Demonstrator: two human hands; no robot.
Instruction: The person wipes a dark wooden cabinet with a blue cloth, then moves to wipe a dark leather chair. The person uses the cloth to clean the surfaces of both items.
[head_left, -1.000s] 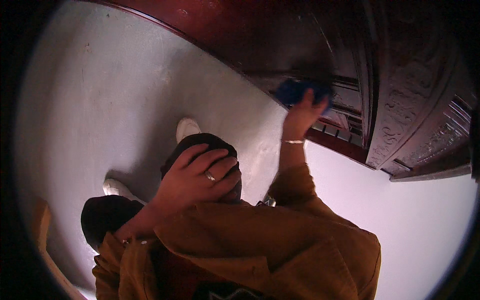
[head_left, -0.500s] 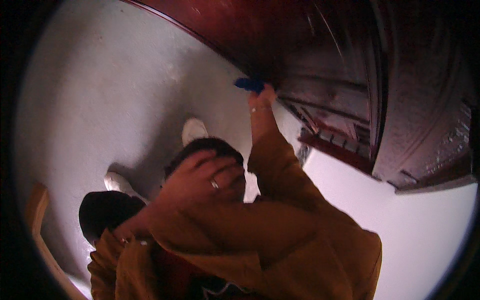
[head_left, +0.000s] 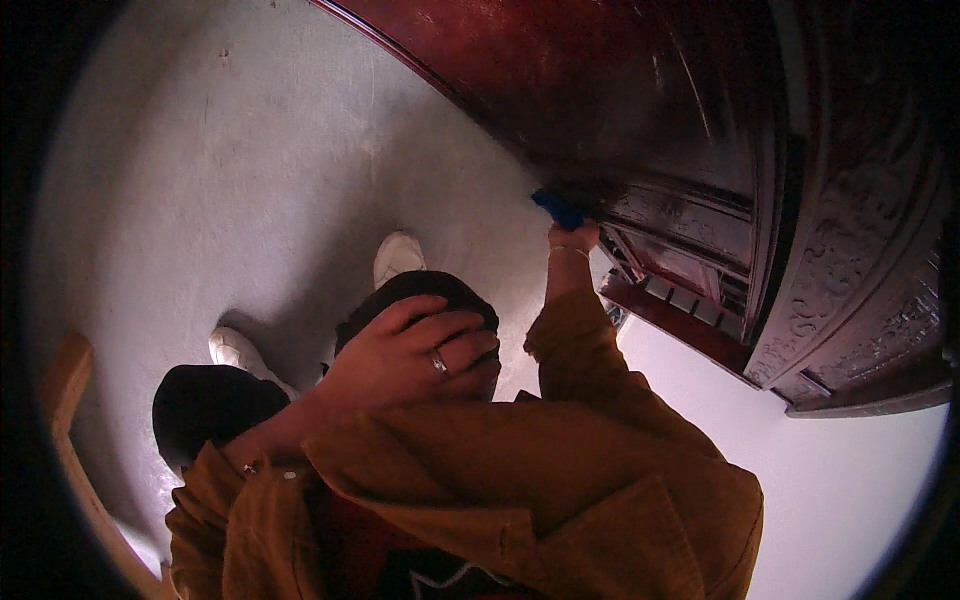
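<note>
My right hand [head_left: 573,237] reaches out with a bunched blue cloth [head_left: 560,208] gripped in its fingers. The cloth is at the lower edge of a dark red wooden cabinet [head_left: 620,90], close to the floor; whether it touches the wood I cannot tell. My left hand [head_left: 415,350] wears a ring and lies over my bent knee in dark trousers [head_left: 430,287]. Its fingers are spread a little and hold nothing. Both arms are in brown sleeves [head_left: 600,460].
Carved panels [head_left: 850,250] and a slatted lower part [head_left: 690,290] belong to the cabinet on the right. A white wall [head_left: 770,480] stands beside it. Grey floor [head_left: 230,180] spreads to the left, with my light shoes [head_left: 398,258] on it. A curved wooden piece [head_left: 70,385] is at the left rim.
My right hand and the blue cloth appear farther right and lower, and the cloth is tilted differently. The cabinet has also shifted in the picture. My left hand stays on the knee.
</note>
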